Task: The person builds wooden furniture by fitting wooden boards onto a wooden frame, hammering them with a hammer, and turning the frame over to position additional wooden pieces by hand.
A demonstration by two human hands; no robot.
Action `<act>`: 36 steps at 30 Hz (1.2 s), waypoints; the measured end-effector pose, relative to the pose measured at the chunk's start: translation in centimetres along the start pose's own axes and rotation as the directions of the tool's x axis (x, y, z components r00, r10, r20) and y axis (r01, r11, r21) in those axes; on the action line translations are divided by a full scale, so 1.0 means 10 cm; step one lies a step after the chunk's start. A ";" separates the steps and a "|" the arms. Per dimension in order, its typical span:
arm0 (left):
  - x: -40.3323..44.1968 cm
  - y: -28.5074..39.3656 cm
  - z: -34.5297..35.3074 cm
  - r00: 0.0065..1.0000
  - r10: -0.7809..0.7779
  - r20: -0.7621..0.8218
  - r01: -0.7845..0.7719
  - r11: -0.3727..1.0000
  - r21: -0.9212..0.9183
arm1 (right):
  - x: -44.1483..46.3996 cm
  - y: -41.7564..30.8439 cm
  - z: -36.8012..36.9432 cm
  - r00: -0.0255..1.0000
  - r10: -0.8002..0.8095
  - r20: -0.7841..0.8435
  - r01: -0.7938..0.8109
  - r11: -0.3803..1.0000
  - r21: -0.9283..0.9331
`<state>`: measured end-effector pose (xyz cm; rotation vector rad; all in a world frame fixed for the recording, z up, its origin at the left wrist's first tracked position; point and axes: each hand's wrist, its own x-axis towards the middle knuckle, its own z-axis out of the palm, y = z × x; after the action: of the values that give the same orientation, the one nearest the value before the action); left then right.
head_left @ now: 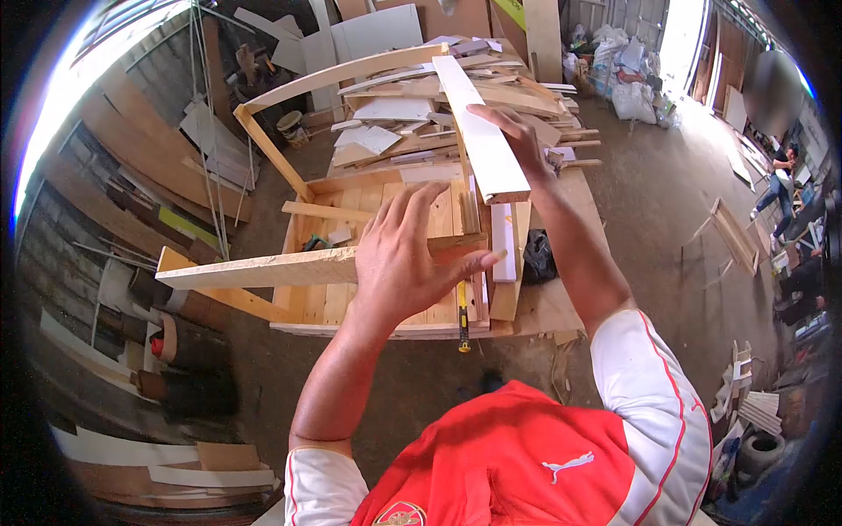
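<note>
My right hand is wrapped round the right edge of a white board, which lies along the right side of a wooden frame. Over the front rail of that frame, my left hand has its fingers apart, thumb pointing right toward the board's near end. Whether its palm touches the rail cannot be told. Below the thumb a yellow and black tool hangs at the front edge of the planked wooden base.
Scrap wood is piled behind the frame. A black bag lies right of the base. White sacks stand at the back right. A person is at the far right, near a small wooden frame. Boards lean at left.
</note>
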<state>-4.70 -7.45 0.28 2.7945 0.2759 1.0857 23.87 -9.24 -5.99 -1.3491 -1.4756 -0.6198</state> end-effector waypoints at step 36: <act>0.45 0.11 -0.14 0.697 -0.341 0.631 0.399 0.915 0.054 | -0.24 0.31 0.24 0.993 0.034 -0.116 -0.048 0.992 -0.117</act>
<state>-2.21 -7.47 4.46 2.6529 0.6504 0.0364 25.70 -7.40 -9.82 -1.4091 -1.3332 -0.7567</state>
